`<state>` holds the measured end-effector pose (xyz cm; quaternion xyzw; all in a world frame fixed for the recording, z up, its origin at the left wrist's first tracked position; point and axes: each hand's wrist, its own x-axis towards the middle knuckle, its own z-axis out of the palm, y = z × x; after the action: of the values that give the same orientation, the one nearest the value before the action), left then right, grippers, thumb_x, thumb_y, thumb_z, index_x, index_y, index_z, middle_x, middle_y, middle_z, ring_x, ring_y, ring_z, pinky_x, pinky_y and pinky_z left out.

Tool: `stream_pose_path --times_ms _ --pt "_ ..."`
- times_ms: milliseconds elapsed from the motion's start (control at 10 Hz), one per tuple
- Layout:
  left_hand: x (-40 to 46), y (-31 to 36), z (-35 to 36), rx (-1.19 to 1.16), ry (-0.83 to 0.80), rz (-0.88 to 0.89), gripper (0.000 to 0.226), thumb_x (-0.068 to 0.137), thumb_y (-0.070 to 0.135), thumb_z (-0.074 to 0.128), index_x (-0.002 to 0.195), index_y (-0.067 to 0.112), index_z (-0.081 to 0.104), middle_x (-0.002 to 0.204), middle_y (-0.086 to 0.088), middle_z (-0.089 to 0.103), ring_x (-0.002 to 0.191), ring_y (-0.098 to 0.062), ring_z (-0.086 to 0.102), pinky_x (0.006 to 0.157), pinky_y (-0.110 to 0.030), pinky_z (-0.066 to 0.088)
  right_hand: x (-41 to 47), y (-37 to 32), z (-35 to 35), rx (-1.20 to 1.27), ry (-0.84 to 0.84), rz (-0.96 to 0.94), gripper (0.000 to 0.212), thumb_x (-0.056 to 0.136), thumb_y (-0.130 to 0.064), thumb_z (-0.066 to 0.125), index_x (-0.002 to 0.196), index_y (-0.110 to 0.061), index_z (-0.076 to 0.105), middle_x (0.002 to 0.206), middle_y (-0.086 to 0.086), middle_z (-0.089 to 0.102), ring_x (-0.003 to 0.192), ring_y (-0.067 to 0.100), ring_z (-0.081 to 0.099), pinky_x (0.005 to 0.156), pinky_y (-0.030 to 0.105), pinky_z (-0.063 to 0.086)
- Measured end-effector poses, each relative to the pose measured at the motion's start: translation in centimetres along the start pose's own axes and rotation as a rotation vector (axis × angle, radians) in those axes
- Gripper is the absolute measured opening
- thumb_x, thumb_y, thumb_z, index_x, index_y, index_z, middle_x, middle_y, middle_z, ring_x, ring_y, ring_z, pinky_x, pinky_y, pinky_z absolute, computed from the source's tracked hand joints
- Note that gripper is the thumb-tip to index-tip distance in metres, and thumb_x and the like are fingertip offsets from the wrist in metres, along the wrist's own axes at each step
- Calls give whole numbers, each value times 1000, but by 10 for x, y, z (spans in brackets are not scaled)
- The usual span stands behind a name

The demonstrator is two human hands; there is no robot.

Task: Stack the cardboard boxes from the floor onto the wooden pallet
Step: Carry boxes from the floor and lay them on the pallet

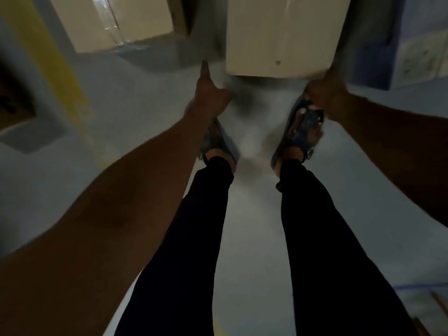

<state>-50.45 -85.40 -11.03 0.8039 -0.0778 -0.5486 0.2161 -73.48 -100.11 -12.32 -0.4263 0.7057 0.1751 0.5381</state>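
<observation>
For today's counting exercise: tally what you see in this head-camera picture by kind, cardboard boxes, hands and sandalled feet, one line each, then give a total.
Cardboard boxes: 2, the near box and the far box
Hands: 2, the left hand and the right hand
Sandalled feet: 2, the left foot and the right foot
Total: 6

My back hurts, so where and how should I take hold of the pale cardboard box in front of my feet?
Probably by the two near bottom corners of the pale cardboard box, one hand at each side: it is broad and flat-sided, and the right hand already meets its right corner.
</observation>
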Motion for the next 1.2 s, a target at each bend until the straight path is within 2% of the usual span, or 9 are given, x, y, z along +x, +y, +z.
stream_pose_path --times_ms 100,300,400,500,600,700,900,1100,1200 --pt "-7 11 9 1 -110 49 101 81 -7 70 165 15 18 162 -10 37 134 -25 49 81 -11 52 -15 -5 -12 54 -56 -22 41 85 -12 53 122 -26 43 120 9 54 100 23 61 72 34 59" --pt "-57 61 -15 -72 -127 31 91 71 58 79 152 30 51 154 1 53 139 -22 51 119 -45 43 -94 -50 -58 190 104 -45 16 88 -5 54 89 -19 63 82 1 57 66 9 55 58 19 46" --pt "-98 96 -34 -75 -17 37 78 75 77 74 134 27 68 144 3 61 133 -16 55 115 -40 43 -138 -67 -90 280 99 -134 26 92 -14 56 108 -1 71 98 5 67 96 16 70 69 15 49" --pt "-125 111 -49 -146 152 73 60 82 77 66 63 20 62 68 3 66 70 -13 61 76 -36 49 -162 -82 -113 237 37 -183 36 83 -29 60 105 -5 76 106 5 75 103 27 70 85 32 52" --pt "-125 107 -52 -166 239 -34 71 81 84 59 63 15 57 63 -1 65 61 -14 60 70 -36 53 -171 -91 -114 208 -36 -219 24 96 -19 58 109 -10 77 105 -1 76 97 11 71 78 21 51" --pt "-114 87 -53 -121 295 -70 63 87 81 51 95 20 65 96 -4 71 89 -25 68 90 -47 59 -180 -94 -91 260 -116 -292 25 99 -5 55 111 -13 74 106 -6 75 90 -3 71 78 14 55" --pt "-96 40 -95 -276 427 -217 70 84 86 46 118 25 55 113 -1 69 107 -26 68 94 -45 57 -204 -85 -31 280 -336 -333 56 88 19 45 128 -13 67 120 -3 69 96 -12 65 77 4 47" --pt "-98 7 -125 -348 356 -322 65 98 74 36 114 18 66 94 0 72 76 -17 67 45 -21 52 -153 -72 3 175 -112 -106 41 93 -3 62 133 -12 61 130 8 63 113 23 61 84 22 52" --pt "-99 6 -131 -386 307 -374 73 97 76 34 155 31 36 140 -6 63 108 -30 68 78 -47 60 -142 -71 6 254 -222 152 69 93 -40 70 153 -26 38 132 2 48 115 23 50 94 33 51"
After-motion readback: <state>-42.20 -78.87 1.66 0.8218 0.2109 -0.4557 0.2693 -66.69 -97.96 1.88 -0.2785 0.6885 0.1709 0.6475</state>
